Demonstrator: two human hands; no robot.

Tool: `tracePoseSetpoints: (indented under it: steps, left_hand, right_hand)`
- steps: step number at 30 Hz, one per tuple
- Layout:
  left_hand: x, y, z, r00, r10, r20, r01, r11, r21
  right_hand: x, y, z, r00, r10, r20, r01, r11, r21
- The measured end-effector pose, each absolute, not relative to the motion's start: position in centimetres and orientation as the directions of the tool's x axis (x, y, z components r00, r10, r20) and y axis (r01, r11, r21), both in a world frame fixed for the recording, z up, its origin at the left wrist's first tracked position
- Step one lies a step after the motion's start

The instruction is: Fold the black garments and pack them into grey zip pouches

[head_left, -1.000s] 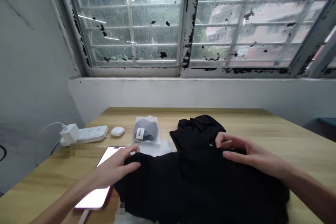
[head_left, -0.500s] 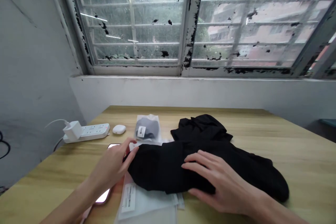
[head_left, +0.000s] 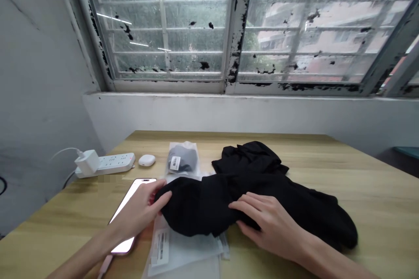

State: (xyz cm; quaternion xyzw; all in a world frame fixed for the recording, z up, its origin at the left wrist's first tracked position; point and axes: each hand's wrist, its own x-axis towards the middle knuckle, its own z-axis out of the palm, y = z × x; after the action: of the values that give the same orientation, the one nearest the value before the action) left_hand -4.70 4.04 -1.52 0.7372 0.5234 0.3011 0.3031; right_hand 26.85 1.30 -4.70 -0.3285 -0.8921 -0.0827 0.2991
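Observation:
A black garment lies folded across the wooden table. My left hand grips its left end, thumb and fingers closed on the cloth. My right hand rests on the garment's front edge, fingers curled and pressing into the fabric. A second black bundle of cloth sits just behind. Clear plastic bags with a label lie under the garment's near edge.
A phone with a lit screen lies under my left wrist, a cable at its near end. A white power strip with a charger, a white earbud case and a bagged grey item stand behind. A window and sill close off the far side.
The garment was folded over toward the left and is now narrower. My right hand came from its far right part down to its near front edge; the plastic bags beneath became visible.

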Motion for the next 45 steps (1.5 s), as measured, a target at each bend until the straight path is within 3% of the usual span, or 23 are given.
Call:
tracePoseSetpoints:
  steps: [2,5,11,15,18,23,28,33,40,45]
  left_hand:
    - [-4.5,3.9,-1.4,0.262,0.964,0.045,0.431,-0.159,0.888]
    - [-4.2,3.9,-1.4,0.243,0.970,-0.008,0.247,-0.054,0.967]
    - [-3.4,3.9,-1.3,0.021,1.000,0.015,-0.069,-0.013,0.998]
    - [-2.9,3.6,-0.7,-0.183,0.983,-0.019,-0.193,-0.017,0.981]
    - [-2.8,3.6,-0.1,-0.197,0.979,-0.057,-0.201,0.017,0.979]
    - [-2.6,3.3,0.4,-0.133,0.989,-0.064,-0.192,0.037,0.981]
    - [-2.4,2.4,0.2,0.054,0.998,-0.014,-0.125,0.021,0.992]
    - [-0.6,2.4,0.9,0.094,0.992,0.079,0.000,-0.079,0.997]
    - [3.7,3.9,2.4,0.311,0.926,0.216,0.110,-0.261,0.959]
    - [4.5,4.5,0.9,0.468,0.836,0.285,0.156,-0.396,0.905]
  right_hand:
    - [26.8,1.4,-4.6,-0.573,0.537,0.619,0.637,0.767,-0.076]
    - [26.7,1.5,-4.4,-0.512,0.547,0.663,0.643,0.755,-0.127]
    - [25.6,0.8,-3.7,-0.345,0.497,0.796,0.593,0.773,-0.226]
    - [24.3,-0.3,-3.9,-0.510,0.519,0.686,0.553,0.809,-0.201]
    - [24.1,-0.6,-4.2,-0.561,0.580,0.590,0.561,0.791,-0.244]
    - [24.6,-0.4,-4.2,-0.460,0.640,0.615,0.506,0.758,-0.411]
    - [24.8,0.2,-4.4,-0.219,0.765,0.606,0.392,0.638,-0.663]
    - [25.1,0.9,-4.7,-0.005,0.863,0.505,0.214,0.494,-0.843]
    - [25.3,1.6,-4.8,0.119,0.920,0.374,0.028,0.373,-0.927]
    - [25.4,1.6,-4.6,0.132,0.933,0.334,-0.008,0.338,-0.941]
